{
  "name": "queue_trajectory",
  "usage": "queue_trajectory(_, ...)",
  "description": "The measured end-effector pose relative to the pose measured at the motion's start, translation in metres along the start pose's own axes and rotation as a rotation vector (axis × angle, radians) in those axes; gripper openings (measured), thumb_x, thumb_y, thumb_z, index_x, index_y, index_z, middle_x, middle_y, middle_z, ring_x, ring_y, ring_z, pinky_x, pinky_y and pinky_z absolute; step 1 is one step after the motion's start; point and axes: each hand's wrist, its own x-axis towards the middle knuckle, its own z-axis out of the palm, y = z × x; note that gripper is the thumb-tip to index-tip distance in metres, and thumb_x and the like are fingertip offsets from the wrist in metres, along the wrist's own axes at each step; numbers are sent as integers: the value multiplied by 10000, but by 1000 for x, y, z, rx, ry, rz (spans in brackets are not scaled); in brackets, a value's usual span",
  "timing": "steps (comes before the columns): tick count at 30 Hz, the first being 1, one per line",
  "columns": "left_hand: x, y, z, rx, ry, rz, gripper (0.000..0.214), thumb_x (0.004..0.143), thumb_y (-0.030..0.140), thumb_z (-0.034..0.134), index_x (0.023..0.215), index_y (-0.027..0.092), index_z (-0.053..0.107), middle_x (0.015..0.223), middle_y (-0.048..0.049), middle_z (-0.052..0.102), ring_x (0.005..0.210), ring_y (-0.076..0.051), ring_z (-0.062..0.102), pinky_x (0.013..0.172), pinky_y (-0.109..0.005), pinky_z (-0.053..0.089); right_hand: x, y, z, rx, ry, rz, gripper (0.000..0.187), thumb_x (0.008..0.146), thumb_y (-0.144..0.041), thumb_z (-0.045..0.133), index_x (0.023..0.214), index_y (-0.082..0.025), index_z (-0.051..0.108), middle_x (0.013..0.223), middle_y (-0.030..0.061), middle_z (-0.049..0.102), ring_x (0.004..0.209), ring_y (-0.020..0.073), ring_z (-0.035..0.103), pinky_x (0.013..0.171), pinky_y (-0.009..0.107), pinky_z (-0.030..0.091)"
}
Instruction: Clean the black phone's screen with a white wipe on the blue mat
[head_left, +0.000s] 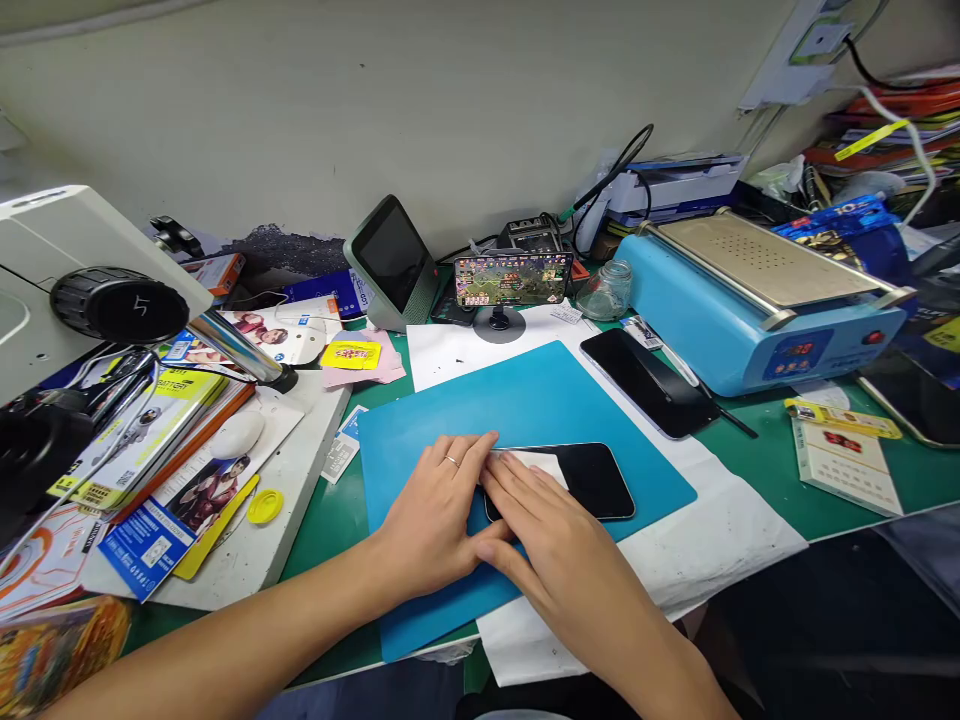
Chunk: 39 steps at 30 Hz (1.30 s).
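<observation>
A smartphone (600, 480) with a black screen lies on a blue mat (465, 400), its long side running left to right. My left hand (439, 500), with a ring on one finger, is closed around the phone's left end and steadies it. Pressed against the screen under the fingers of my right hand (551, 530) is a white wipe (551, 467), its far edge showing beyond them. The thumbs of both hands meet near the phone's lower left corner. My fingers hide that end of the phone.
Another phone (649, 382) lies to the right, near a blue heating machine (750, 310). Behind the mat, a phone on a stand (514, 280) plays a game beside a smart display (394, 260) and a glass jar (606, 290). Boxes and a microscope stand (240, 350) fill the left.
</observation>
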Motion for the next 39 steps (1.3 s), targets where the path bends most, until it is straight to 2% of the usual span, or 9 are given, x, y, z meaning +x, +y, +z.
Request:
queue_trajectory(4,0,0,-1,-4,-13,-5,734,906,318,636,1529,182,272,1346,-143,556,1152,-333,518,967,-530,488,1,-6,2,22,19,0,619,1025,-446,488,1497,-46,467,1536,144,488,1400,282,512,1126,444,492)
queue_trajectory(8,1,2,-3,7,-15,1,745,860,282,647,1519,190,311,1362,-145,548,1157,-334,530,966,-524,492,-8,-9,2,48,11,-15,590,1020,-462,494,1464,-74,523,1491,132,550,1367,275,551,1108,439,514)
queue_trajectory(15,0,0,-2,-8,-12,8,693,907,338,634,1512,190,330,1367,-149,549,1166,-332,526,972,-531,494,8,-1,-2,74,15,10,564,1023,-395,507,1471,-53,505,1512,145,527,1400,262,516,1152,432,469)
queue_trajectory(20,0,2,-3,35,-24,5,691,891,351,673,1487,172,372,1367,-150,538,1177,-334,519,994,-535,490,-15,-1,-2,74,19,3,542,1024,-438,500,1449,-107,550,1475,120,571,1366,262,551,1105,426,516)
queue_trajectory(23,0,2,-3,41,-22,6,648,914,407,663,1464,187,400,1366,-150,531,1187,-344,513,992,-552,491,-16,4,-5,95,2,28,499,1024,-422,505,1437,-149,573,1455,102,593,1353,258,564,1110,434,513)
queue_trajectory(28,0,1,-3,9,-35,7,668,940,499,636,1480,203,376,1353,-150,537,1174,-350,521,972,-566,504,-3,10,-5,83,20,75,512,1039,-401,472,1478,-143,523,1506,105,536,1396,257,516,1133,440,490)
queue_trajectory(32,1,2,-5,10,-34,-6,658,946,487,640,1478,195,386,1368,-146,532,1210,-341,513,995,-552,500,-15,20,-3,25,58,61,505,1027,-426,496,1452,-160,560,1496,96,547,1377,265,538,1109,437,514)
queue_trajectory(36,2,4,-7,9,-53,-1,652,944,501,646,1462,178,418,1371,-146,531,1215,-339,505,1011,-549,488,-28,40,-7,-54,91,135,509,1041,-430,457,1461,-156,547,1503,86,543,1379,265,537,1084,441,536)
queue_trajectory(39,2,4,-9,20,-58,-4,643,946,498,645,1452,163,432,1371,-151,531,1207,-341,508,1002,-551,488,-35,46,-8,-85,102,168,534,1041,-441,452,1498,-169,502,1526,76,518,1392,268,522,1093,450,528)
